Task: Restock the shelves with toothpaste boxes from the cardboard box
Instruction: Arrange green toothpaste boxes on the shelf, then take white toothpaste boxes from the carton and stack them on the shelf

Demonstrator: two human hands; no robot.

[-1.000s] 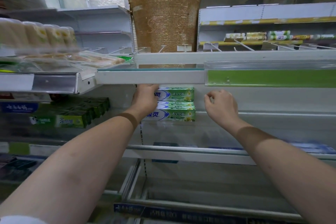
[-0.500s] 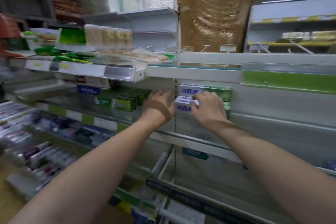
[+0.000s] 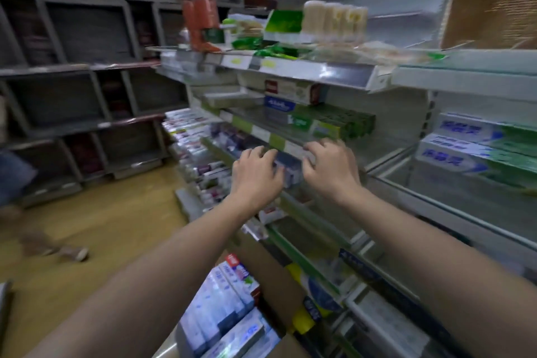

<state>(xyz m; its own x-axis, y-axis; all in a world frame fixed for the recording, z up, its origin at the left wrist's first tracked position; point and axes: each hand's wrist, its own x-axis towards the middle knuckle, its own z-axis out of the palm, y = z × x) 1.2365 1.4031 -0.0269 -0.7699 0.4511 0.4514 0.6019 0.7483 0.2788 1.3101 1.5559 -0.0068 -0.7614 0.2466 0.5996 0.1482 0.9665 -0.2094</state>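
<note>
Shop shelving [image 3: 305, 73] fills the right half of the frame and a yellowish floor [image 3: 116, 227] the lower left; nearest to the camera, at the bottom centre, stands the open cardboard box [image 3: 270, 270], with many toothpaste boxes [image 3: 220, 299] packed upright inside it, between the two forearms; higher, near the middle of the frame, the left hand [image 3: 257, 173] and the right hand [image 3: 331, 167] are both in front of a shelf edge, with a blurred pale pack [image 3: 287, 171] between them; the fingers of both hands are curled and a little apart, and they seem to touch this pack at its two ends, but the blur does not let me tell if they really hold it; farther, at the right edge, stacked blue-and-green toothpaste boxes [image 3: 476, 151] lie on a shelf with the long axis running across the frame; in the far left stand dark wall shelves [image 3: 87, 38]. For the coming move, I judge, the supply lies below and toward the viewer from the fingers, so a hand must come down and back; both are about equally near, the left perhaps a little more.
</note>
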